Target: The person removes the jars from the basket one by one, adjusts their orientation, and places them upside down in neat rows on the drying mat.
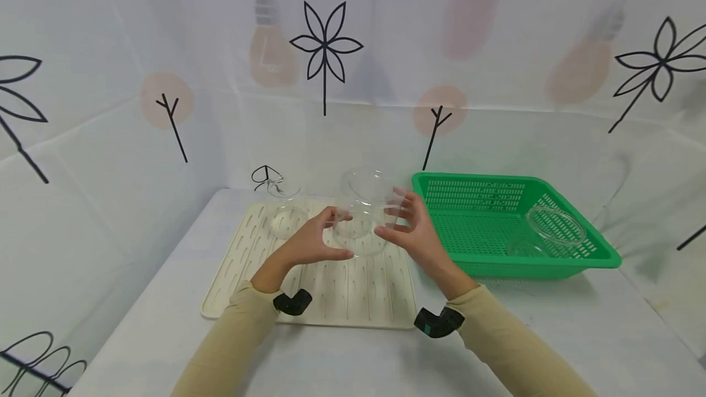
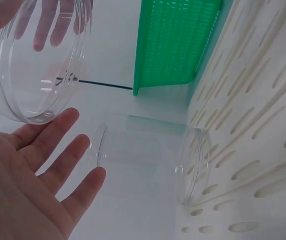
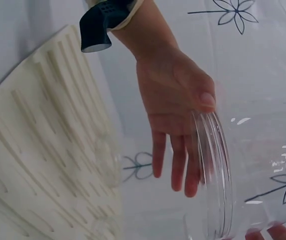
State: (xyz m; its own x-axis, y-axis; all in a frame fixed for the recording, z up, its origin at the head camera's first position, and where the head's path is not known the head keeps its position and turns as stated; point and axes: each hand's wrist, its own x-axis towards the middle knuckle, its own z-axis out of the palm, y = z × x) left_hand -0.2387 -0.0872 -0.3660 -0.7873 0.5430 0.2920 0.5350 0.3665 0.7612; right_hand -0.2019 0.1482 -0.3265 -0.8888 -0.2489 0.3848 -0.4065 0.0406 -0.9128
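Observation:
Both hands hold a clear jar (image 1: 361, 210) over a cream ridged drying mat (image 1: 353, 299). My left hand (image 1: 311, 241) grips its lower left side, the thumb in front and the fingers around the glass. On the other side, my right hand (image 1: 410, 225) holds the jar with its thumb toward me and fingers behind. In the right wrist view the right thumb presses beside the ringed rim (image 3: 215, 175). A second clear jar (image 1: 288, 213) stands upright on the mat's far left part, and shows below the left fingers in the left wrist view.
A green plastic basket (image 1: 474, 265) stands right of the mat, with another clear jar (image 1: 551, 228) leaning in its right side. A white cloth printed with flowers and bulbs (image 1: 325, 48) hangs behind and beside the white table (image 1: 353, 360).

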